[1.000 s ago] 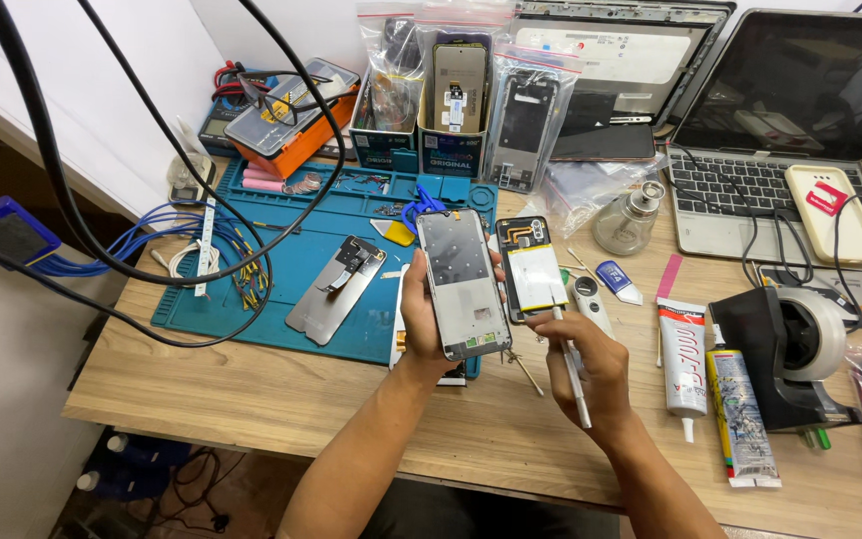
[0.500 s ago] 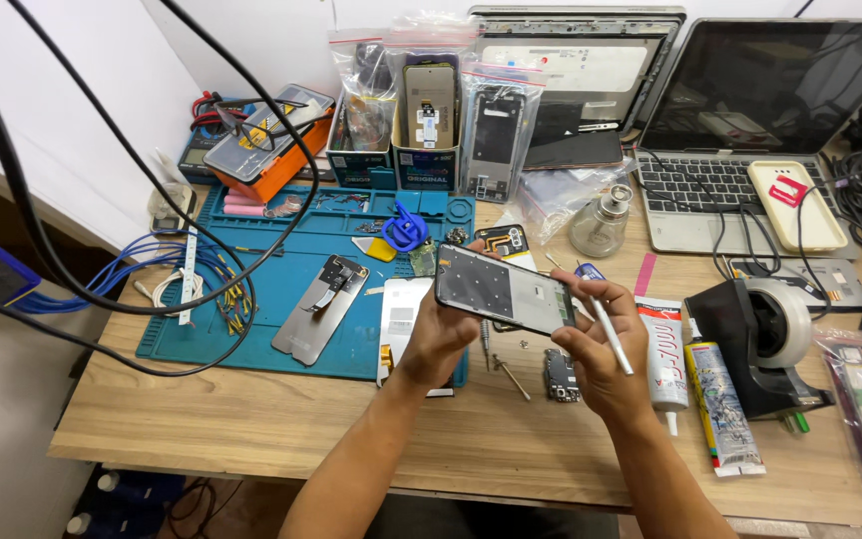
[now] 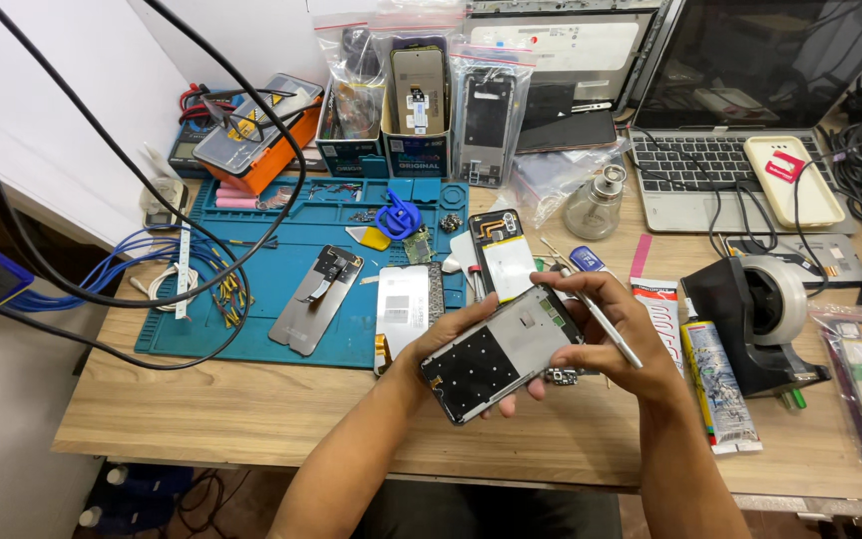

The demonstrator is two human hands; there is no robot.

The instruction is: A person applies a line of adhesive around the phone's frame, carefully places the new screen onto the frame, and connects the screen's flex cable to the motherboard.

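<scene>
I see the phone frame [image 3: 499,354] face-down, dark inner plate showing, gripped by left hand [image 3: 451,344]; right hand [image 3: 621,344] pinches tweezers [image 3: 611,327]. Glue tubes [image 3: 718,384] and tape dispenser [image 3: 760,319] sit just right on bench [image 3: 202,409].

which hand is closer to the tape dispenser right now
Right. The right hand, holding a thin tool, sits just left of the tape dispenser; the left hand is farther left, under the opened phone.

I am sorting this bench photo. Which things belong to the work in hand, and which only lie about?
In hand:
left hand
right hand
phone frame
white tool

Lying about:
tape dispenser
glue tubes
laptop
glass bottle
blue mat
</scene>
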